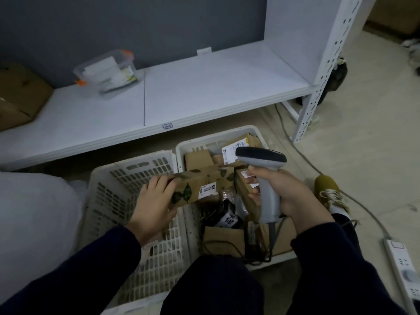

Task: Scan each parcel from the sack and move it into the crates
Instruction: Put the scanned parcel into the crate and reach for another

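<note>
Sack [34,212] at 9 o'clock, contents hidden. Left crate [127,176] at 7 shows no parcels. Left hand [154,205] grips leaf-print parcel [200,185] at centre. Right crate [204,142] at 5 holds several. Right hand [288,192] is wrapped round scanner [266,176] at 3. Probably mid-scan.

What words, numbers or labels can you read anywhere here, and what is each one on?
Nothing reads clearly.
Shelf tag: short framed mark, too blurred.
White label on the leaf-printed box: print too small.
Shipping label in the right crate: too small.
Black packet: white characters, blurred.
Barcode scanner: no text seen.
</note>
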